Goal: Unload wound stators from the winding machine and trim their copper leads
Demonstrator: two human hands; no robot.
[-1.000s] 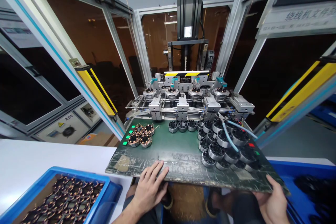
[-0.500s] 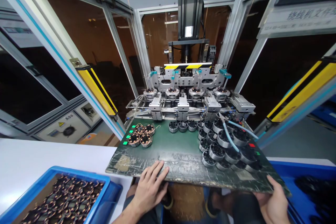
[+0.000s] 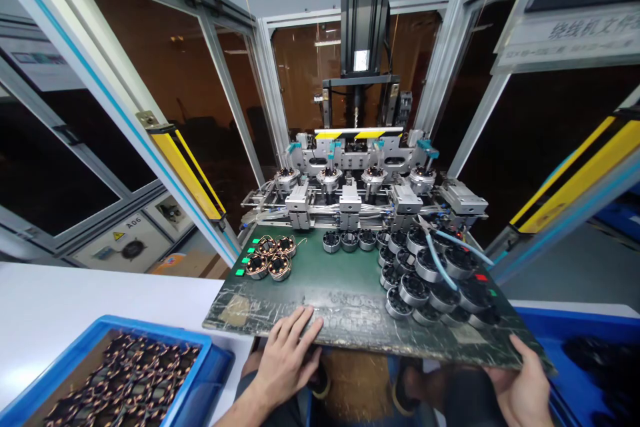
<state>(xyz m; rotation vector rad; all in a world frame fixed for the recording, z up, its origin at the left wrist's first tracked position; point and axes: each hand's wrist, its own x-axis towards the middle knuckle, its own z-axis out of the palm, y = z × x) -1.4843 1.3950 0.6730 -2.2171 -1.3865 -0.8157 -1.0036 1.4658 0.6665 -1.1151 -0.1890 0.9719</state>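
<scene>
My left hand lies on the front edge of the green work board, its fingers stretched out over the top and nothing in them. At the board's right front corner my right hand grips the edge, thumb on the upper side and fingers underneath, partly hidden. Several copper-wound stators sit in a cluster at the board's left. On the right, several unwound stator cores stand in rows and stacks. Blue-handled cutting pliers rest on top of them.
Behind the board stands a winding machine with a stator in each station, under a black motor. Yellow light-curtain bars flank the opening. A blue bin of wound stators sits left; another blue bin with dark parts sits right.
The machine's head, with its yellow-and-black striped bar and teal parts, has come down slightly, baring more of the screw shaft. Both hands stay where they were.
</scene>
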